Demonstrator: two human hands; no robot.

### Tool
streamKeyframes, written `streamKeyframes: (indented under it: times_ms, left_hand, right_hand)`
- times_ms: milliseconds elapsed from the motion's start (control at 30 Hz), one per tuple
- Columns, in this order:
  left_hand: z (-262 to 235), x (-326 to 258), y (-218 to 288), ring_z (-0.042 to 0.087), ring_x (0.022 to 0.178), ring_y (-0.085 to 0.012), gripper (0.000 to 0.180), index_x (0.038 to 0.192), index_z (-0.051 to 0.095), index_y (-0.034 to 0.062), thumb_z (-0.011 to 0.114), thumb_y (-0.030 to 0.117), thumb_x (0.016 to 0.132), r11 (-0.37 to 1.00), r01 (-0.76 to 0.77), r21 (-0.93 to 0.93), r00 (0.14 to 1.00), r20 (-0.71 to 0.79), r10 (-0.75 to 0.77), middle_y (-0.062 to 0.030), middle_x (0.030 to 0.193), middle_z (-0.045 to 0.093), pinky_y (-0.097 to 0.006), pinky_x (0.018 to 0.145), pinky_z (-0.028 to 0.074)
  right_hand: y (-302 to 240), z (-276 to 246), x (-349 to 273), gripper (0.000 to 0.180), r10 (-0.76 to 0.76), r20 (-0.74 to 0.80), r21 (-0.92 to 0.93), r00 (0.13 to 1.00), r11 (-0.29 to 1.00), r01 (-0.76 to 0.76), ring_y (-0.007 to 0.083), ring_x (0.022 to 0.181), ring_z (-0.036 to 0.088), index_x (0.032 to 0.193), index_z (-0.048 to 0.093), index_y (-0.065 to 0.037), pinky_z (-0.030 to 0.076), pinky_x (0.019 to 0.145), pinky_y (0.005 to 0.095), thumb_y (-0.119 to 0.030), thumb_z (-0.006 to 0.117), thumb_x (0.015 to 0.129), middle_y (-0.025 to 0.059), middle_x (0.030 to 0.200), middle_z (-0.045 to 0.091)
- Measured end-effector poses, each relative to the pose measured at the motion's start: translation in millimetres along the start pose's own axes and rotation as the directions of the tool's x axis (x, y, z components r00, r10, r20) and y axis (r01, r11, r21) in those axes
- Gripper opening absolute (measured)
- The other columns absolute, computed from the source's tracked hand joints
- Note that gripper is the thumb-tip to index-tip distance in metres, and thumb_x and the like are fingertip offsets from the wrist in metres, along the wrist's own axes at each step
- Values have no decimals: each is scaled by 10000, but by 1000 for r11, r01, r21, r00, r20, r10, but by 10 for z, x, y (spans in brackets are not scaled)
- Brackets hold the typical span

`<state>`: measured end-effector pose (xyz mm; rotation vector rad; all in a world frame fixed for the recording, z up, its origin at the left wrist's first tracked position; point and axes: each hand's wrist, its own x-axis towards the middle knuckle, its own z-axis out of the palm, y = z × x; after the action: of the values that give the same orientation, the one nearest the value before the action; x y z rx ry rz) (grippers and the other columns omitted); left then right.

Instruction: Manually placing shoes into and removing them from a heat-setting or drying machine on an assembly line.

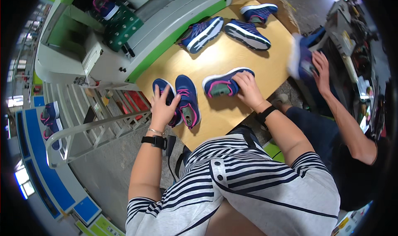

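Observation:
My left hand (pixel 163 107) grips a navy sneaker (pixel 159 84) at the left edge of the wooden tabletop, fingers spread over its upper. The hand covers much of that shoe. Right beside it another navy sneaker (pixel 187 97) with pink laces and pink trim stands upright, toe pointing away from me; my left thumb is close to it. My right hand (pixel 248 91) is closed over one end of a third sneaker (pixel 222 86), which lies tilted on the table with its white sole edge facing away. Its pink-edged, grey-green inside shows towards me.
Several more sneakers (pixel 246 35) lie at the table's (pixel 265 66) far end. To the right, a co-worker's hand (pixel 320 72) holds a blurred sneaker (pixel 299 58). A green-edged machine (pixel 166 49) borders the far left; a metal slatted rack (pixel 99 128) stands left, with sneakers (pixel 52 124) beyond.

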<state>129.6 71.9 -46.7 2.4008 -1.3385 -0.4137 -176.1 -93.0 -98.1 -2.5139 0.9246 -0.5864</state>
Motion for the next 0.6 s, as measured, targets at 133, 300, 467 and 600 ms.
streamKeyframes:
  times_ms: [133, 300, 467, 600]
  left_hand:
    - [138, -133, -131, 453, 1274, -475, 464, 1208, 707, 110, 629, 465, 919, 999, -13, -50, 998, 64, 17, -222, 1452, 494, -479, 1088, 374]
    - [190, -483, 10, 444, 1257, -490, 532, 1308, 641, 123, 609, 487, 921, 1000, -15, -1, 994, 104, 15, -213, 1451, 493, -508, 1080, 377]
    - [173, -530, 74, 413, 1273, -520, 673, 1448, 511, 191, 625, 545, 887, 998, -36, 51, 989, 143, 28, -226, 1481, 451, -527, 1084, 370]
    - [144, -523, 13, 392, 1286, -521, 666, 1439, 522, 199, 661, 525, 875, 1000, -16, -5, 986, 165, 17, -240, 1479, 435, -534, 1086, 364]
  right_hand:
    - [-76, -320, -364, 611, -130, 188, 24, 973, 992, 127, 346, 1301, 473, 1307, 545, -96, 345, 1156, 481, 33, 675, 724, 130, 1340, 542]
    - [-398, 32, -514, 560, 475, 278, 762, 835, 421, -493, 354, 1426, 366, 1437, 440, -33, 333, 1141, 408, -266, 633, 966, 212, 1490, 445]
    - [-811, 463, -191, 493, 207, 183, 537, 961, 798, -274, 529, 1408, 284, 1223, 566, -107, 254, 1176, 516, -60, 701, 752, 333, 1503, 322]
    - [-892, 316, 142, 440, -49, 184, 479, 982, 877, -46, 429, 1323, 455, 1207, 585, -51, 362, 1117, 443, -209, 722, 820, 276, 1354, 528]
